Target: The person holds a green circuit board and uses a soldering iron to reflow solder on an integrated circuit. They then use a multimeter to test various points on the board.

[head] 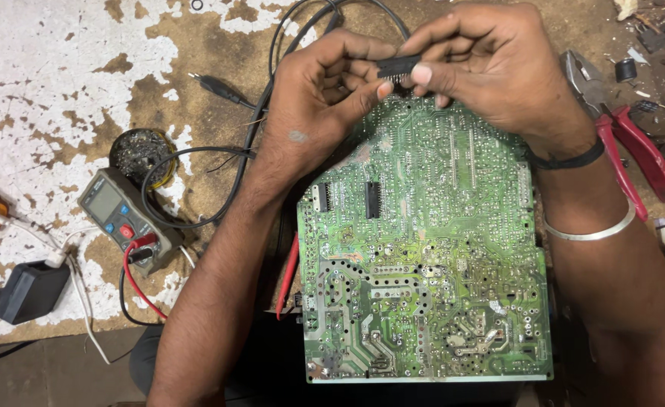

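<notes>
Bare forearms; right wrist wears 1 black band (570, 161) and 1 silver bangle (592, 231).

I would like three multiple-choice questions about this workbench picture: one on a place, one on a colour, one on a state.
1. Where does the multimeter lie?
A. left of the circuit board
B. on the board
C. right of the board

2. What colour are the pliers' handles?
A. blue
B. red
C. yellow

3. How is the small black chip?
A. lying on the table
B. soldered flat
C. pinched by left hand and right hand

Answers: 1 A, it sits by the left forearm; 2 B, red grips show at right; 3 C, fingertips of both hands grip it above the board.
</notes>
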